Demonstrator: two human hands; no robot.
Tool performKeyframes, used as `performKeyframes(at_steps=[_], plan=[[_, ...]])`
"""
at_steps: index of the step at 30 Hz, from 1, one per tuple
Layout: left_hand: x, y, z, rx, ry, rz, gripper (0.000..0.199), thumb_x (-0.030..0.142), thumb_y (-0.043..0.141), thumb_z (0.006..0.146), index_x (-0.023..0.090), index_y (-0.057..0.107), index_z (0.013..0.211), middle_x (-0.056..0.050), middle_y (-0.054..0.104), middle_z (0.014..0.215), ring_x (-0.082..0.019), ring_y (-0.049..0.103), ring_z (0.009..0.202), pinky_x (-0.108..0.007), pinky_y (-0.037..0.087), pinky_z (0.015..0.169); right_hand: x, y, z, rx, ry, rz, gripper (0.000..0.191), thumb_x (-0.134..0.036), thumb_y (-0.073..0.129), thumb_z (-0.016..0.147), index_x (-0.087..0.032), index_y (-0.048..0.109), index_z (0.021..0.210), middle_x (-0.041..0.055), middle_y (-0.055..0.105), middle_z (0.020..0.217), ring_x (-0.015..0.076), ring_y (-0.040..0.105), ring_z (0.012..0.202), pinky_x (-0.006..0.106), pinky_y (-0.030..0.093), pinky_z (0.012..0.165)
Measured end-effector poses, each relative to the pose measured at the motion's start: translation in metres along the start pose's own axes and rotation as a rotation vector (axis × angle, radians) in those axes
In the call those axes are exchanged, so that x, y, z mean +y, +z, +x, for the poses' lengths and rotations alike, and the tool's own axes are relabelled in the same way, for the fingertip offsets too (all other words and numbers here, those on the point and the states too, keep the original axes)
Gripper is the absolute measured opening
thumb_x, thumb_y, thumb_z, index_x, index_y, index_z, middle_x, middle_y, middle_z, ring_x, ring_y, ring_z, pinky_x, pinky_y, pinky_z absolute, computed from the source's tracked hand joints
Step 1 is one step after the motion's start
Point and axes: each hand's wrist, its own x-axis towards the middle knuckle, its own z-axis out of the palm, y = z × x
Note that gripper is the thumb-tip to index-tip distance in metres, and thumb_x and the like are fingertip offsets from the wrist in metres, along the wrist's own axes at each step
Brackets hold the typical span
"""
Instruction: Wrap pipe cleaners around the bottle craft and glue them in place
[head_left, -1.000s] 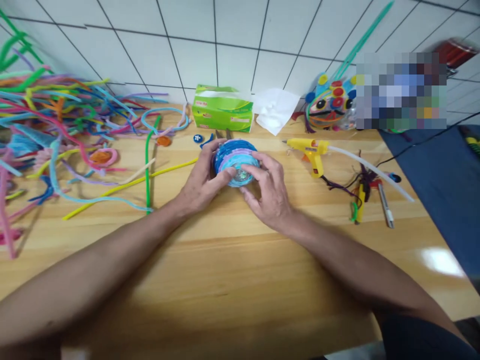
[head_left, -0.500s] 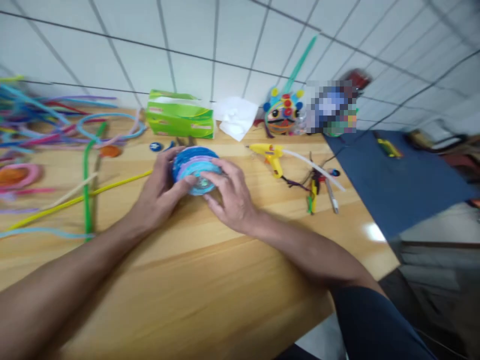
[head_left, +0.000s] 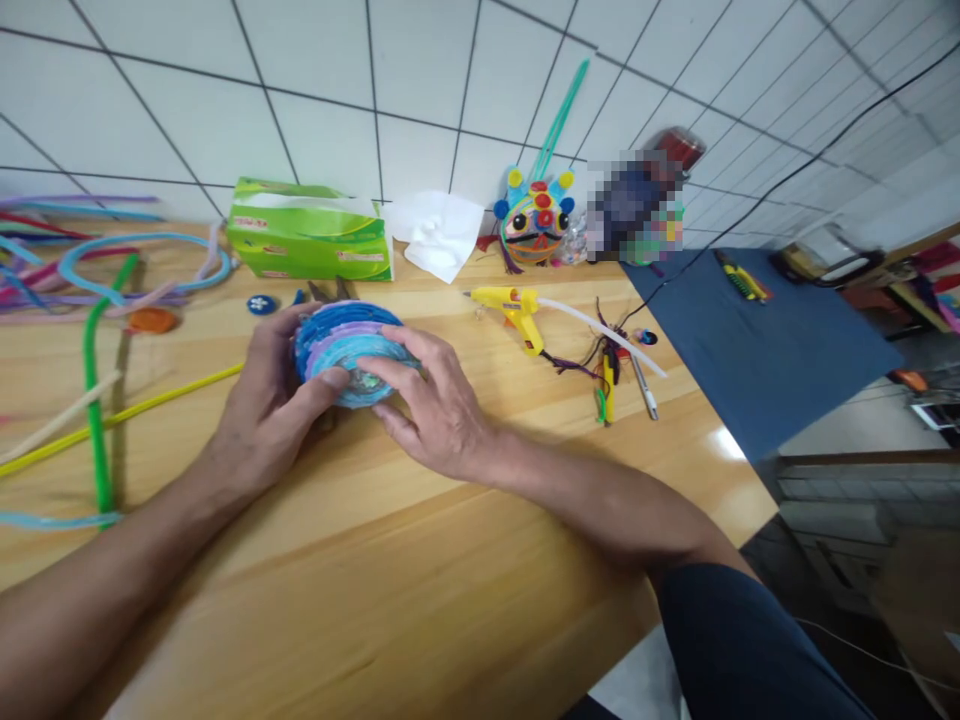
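Observation:
Between my two hands is a round, layered piece (head_left: 349,335) in dark blue, lilac and light blue, with a shiny centre. My left hand (head_left: 274,390) wraps its left side, the thumb lying on the front near the centre. On the right side, my right hand (head_left: 442,400) grips it with the fingers over the face and the thumb side lower down. A blue button-like disc (head_left: 261,303) lies just left of the piece. Behind the piece, the dark tips of a tool (head_left: 330,290) stick out, the rest hidden.
A green tissue pack (head_left: 307,235), white tissue (head_left: 439,235) and a colourful lion-like head (head_left: 536,225) stand along the tiled wall. A yellow glue gun (head_left: 514,312) lies to the right, near a pen (head_left: 645,388). Fuzzy stems (head_left: 97,400) spread at left. A blue mat (head_left: 757,350) covers the right.
The view has swung, so the hands and most objects sit further left in the picture. Both hands still hold the layered piece, which shows little change itself.

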Motion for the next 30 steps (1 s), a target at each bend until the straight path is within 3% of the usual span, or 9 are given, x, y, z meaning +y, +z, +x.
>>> performKeyframes(at_steps=[1, 3, 6, 10, 15, 22, 30], plan=[[-0.001, 0.000, 0.000, -0.027, -0.003, -0.032, 0.072, 0.067, 0.086, 0.111, 0.035, 0.062, 0.171, -0.009, 0.078, 0.159, -0.028, 0.080, 0.116, -0.039, 0.077, 0.090, 0.001, 0.001, -0.001, 0.026, -0.009, 0.008, 0.054, -0.017, 0.073, 0.117, -0.028, 0.068, 0.169, 0.0169, 0.064, 0.182, 0.0305, 0.062, 0.174, 0.056, 0.060, 0.146], [-0.001, 0.001, 0.000, -0.046, 0.030, -0.092, 0.074, 0.066, 0.084, 0.113, 0.031, 0.058, 0.172, -0.011, 0.073, 0.168, -0.035, 0.075, 0.143, -0.052, 0.071, 0.122, 0.003, 0.002, -0.002, 0.077, -0.023, 0.034, 0.057, -0.018, 0.072, 0.117, -0.030, 0.064, 0.172, 0.0165, 0.065, 0.180, 0.0324, 0.064, 0.171, 0.059, 0.061, 0.143], [0.001, 0.003, 0.001, -0.106, 0.030, -0.139, 0.076, 0.067, 0.080, 0.116, 0.029, 0.050, 0.176, -0.015, 0.066, 0.177, -0.038, 0.070, 0.158, -0.057, 0.064, 0.135, 0.004, 0.005, -0.003, 0.122, -0.031, 0.082, 0.063, -0.019, 0.070, 0.116, -0.032, 0.056, 0.176, 0.0170, 0.065, 0.177, 0.0356, 0.066, 0.167, 0.065, 0.064, 0.139], [0.004, 0.006, 0.004, -0.111, 0.007, -0.154, 0.080, 0.074, 0.079, 0.115, 0.029, 0.050, 0.175, -0.017, 0.064, 0.179, -0.039, 0.068, 0.163, -0.057, 0.061, 0.140, 0.004, 0.006, -0.003, 0.152, -0.028, 0.125, 0.068, -0.017, 0.071, 0.113, -0.032, 0.054, 0.177, 0.0194, 0.063, 0.176, 0.0393, 0.066, 0.164, 0.070, 0.067, 0.133], [0.004, 0.008, 0.005, -0.112, 0.007, -0.192, 0.083, 0.075, 0.081, 0.113, 0.029, 0.051, 0.175, -0.017, 0.063, 0.180, -0.040, 0.066, 0.165, -0.058, 0.060, 0.141, 0.007, 0.005, -0.005, 0.097, 0.005, 0.115, 0.074, -0.020, 0.073, 0.112, -0.040, 0.050, 0.179, 0.0161, 0.061, 0.179, 0.0425, 0.065, 0.165, 0.075, 0.067, 0.131], [0.003, 0.010, 0.005, -0.095, 0.002, -0.197, 0.080, 0.073, 0.080, 0.114, 0.029, 0.052, 0.174, -0.019, 0.062, 0.182, -0.041, 0.065, 0.168, -0.061, 0.057, 0.145, 0.008, 0.007, -0.003, 0.151, -0.034, 0.122, 0.071, -0.020, 0.071, 0.112, -0.037, 0.051, 0.179, 0.0176, 0.062, 0.176, 0.0410, 0.067, 0.161, 0.073, 0.068, 0.130], [0.004, 0.012, 0.006, -0.100, -0.018, -0.219, 0.079, 0.075, 0.080, 0.113, 0.029, 0.053, 0.171, -0.018, 0.064, 0.179, -0.040, 0.066, 0.166, -0.059, 0.058, 0.143, 0.010, 0.006, -0.004, 0.117, -0.016, 0.126, 0.072, -0.021, 0.073, 0.111, -0.039, 0.052, 0.177, 0.0164, 0.061, 0.178, 0.0418, 0.066, 0.163, 0.074, 0.066, 0.131]])
